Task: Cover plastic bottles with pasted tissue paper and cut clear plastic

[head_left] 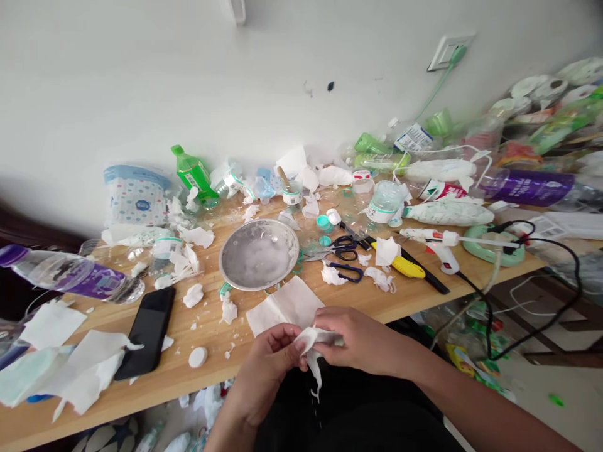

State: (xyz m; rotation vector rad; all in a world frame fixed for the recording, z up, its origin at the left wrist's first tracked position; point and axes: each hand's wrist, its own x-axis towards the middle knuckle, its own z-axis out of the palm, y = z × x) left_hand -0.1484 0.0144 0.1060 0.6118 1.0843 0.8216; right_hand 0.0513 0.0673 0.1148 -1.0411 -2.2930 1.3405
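A crumpled white tissue point(311, 344) is pinched between both hands just over the table's front edge, one torn strip hanging down. My left hand point(273, 361) grips its left side with thumb and fingers. Closed on its right part is my right hand point(351, 342); something pale shows under those fingers, partly hidden. Just beyond the hands lies a flat white paper sheet point(285, 304). A metal bowl point(259, 254) with whitish liquid sits behind that sheet.
Scissors point(343, 248), a yellow utility knife point(405, 265) and a glue gun point(438, 245) with a trailing cord lie to the right. On the left are a phone point(147, 333), a purple-labelled bottle point(80, 276) and torn paper point(89, 364). More bottles line the wall.
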